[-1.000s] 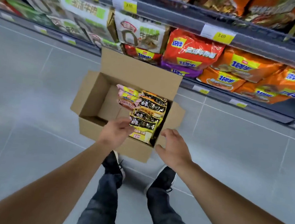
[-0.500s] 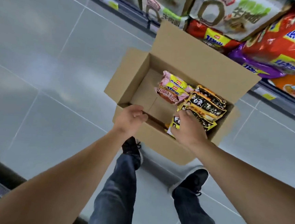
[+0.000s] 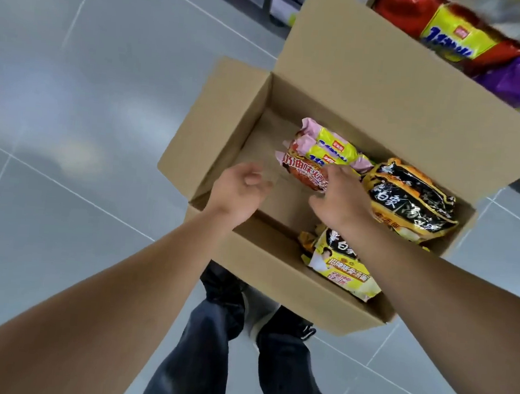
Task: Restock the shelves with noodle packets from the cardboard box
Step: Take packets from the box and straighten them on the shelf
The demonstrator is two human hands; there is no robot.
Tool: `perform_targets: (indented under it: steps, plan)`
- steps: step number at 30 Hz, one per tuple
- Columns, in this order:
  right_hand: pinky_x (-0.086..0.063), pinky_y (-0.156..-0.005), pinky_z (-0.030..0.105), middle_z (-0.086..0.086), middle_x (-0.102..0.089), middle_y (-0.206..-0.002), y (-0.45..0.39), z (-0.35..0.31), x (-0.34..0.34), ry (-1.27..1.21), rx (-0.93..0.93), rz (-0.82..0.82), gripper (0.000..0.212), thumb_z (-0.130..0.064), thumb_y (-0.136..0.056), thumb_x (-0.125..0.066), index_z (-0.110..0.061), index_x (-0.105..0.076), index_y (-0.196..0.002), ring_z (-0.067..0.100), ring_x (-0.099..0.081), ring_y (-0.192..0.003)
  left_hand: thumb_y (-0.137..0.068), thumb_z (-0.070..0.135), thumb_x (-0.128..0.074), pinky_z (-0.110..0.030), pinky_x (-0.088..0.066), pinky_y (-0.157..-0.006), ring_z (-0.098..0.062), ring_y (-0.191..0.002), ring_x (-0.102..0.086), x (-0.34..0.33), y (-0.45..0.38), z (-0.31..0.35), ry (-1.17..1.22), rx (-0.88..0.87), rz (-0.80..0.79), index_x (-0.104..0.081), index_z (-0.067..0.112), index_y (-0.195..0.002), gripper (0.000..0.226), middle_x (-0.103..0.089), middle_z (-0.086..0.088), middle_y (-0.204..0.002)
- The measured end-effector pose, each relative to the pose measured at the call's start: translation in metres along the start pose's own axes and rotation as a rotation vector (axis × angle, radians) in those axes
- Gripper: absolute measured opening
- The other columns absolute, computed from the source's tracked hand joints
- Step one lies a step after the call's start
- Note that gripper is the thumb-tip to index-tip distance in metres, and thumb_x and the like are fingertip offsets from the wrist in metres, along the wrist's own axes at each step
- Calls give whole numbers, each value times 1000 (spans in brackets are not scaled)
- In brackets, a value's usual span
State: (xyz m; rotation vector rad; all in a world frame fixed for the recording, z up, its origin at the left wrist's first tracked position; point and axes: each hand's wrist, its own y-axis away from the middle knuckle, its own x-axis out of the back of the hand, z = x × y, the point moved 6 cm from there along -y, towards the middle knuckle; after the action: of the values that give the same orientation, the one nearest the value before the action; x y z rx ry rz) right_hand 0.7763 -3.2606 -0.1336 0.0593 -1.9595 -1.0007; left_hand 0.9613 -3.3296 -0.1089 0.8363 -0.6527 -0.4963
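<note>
Two hands reach into an open cardboard box [image 3: 226, 131] of noodle packets on a grey tiled floor [image 3: 73, 86].

The left hand [image 3: 240, 192] hovers over the bare box bottom, fingers loosely curled and blurred, holding nothing. Just right of them, the right hand [image 3: 340, 200] reaches its fingers onto the pink-and-red packet [image 3: 305, 166]; whether they pinch it cannot be told. Right of those fingers lie black-and-yellow packets [image 3: 409, 203]; another yellow packet [image 3: 340, 266] sits under the wrist. Shelved packets [image 3: 454, 41] show upper right.
</note>
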Motion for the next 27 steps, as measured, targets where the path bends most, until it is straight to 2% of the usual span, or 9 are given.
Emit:
perform_targets:
  steps: [3, 6, 11, 14, 16, 20, 22, 24, 27]
  plan:
    - [-40, -105, 42, 10, -39, -143, -31, 4, -16, 44, 24, -2, 73, -29, -81, -72, -13, -36, -142, 33, -39, -131, -80, 30, -74, -29, -45, -102, -18, -111, -62, -18, -31, 1, 54, -5, 1, -62, 19, -120, 42, -68, 0, -111]
    - [-35, -110, 45, 12, -35, -145, -59, 9, -29, 48, -5, -12, 79, -28, -79, -75, -12, -33, -143, 34, -35, -134, -81, 25, -74, -24, -47, -92, -15, -105, -63, -30, -56, 2, 89, -7, -1, -62, 21, -116, 37, -65, 5, -101]
    - [-40, -100, 48, 13, -31, -144, -80, 15, -40, 189, -95, 49, 81, -24, -76, -79, -14, -30, -140, 39, -36, -131, -84, 23, -72, -30, -48, -98, -15, -107, -61, -36, -75, -1, 82, 8, 16, -61, 17, -121, 39, -62, 7, -101]
    - [-41, -98, 47, 13, -35, -140, -83, 20, -51, 356, -119, 30, 63, -25, -83, -72, -16, -40, -136, 37, -41, -127, -84, 22, -73, -21, -46, -87, -15, -106, -60, -41, -74, -13, 99, 63, -3, -56, 13, -127, 47, -63, 2, -108]
    - [-42, -97, 45, 11, -39, -137, -82, 23, -53, 375, -111, 29, 48, -20, -88, -65, -18, -48, -133, 36, -41, -126, -82, 22, -74, -23, -44, -90, -17, -109, -59, -41, -73, -18, 85, 74, 1, -54, 12, -129, 52, -63, -1, -113]
    - [-46, -91, 41, 6, -45, -130, -68, 20, -37, 244, 39, 42, 44, -15, -84, -68, -19, -56, -127, 33, -44, -120, -75, 25, -79, -24, -44, -96, -14, -114, -58, -30, -64, -12, -105, -24, 5, -49, 18, -136, 69, -60, 3, -123]
    - [-48, -89, 40, 5, -50, -123, -56, 13, -20, 92, 168, 61, 43, -15, -79, -71, -19, -61, -121, 32, -50, -114, -70, 25, -82, -20, -41, -94, -14, -120, -55, -28, -56, -4, -245, -123, -58, -43, 20, -142, 82, -56, 2, -134]
    - [-49, -85, 37, 4, -57, -115, -43, 6, -4, -92, 238, 49, 39, -15, -74, -74, -17, -67, -112, 27, -57, -105, -66, 26, -82, -24, -42, -96, -19, -123, -53, -29, -49, 1, -404, -184, -151, -39, 20, -144, 88, -54, -1, -137]
    - [-45, -76, 29, 2, -64, -103, -32, -1, 13, -255, 209, -16, 32, -17, -70, -76, -16, -71, -102, 19, -60, -94, -68, 26, -78, -31, -49, -76, -27, -100, -64, -29, -47, 6, -516, -261, -165, -56, 18, -117, 54, -69, -6, -107]
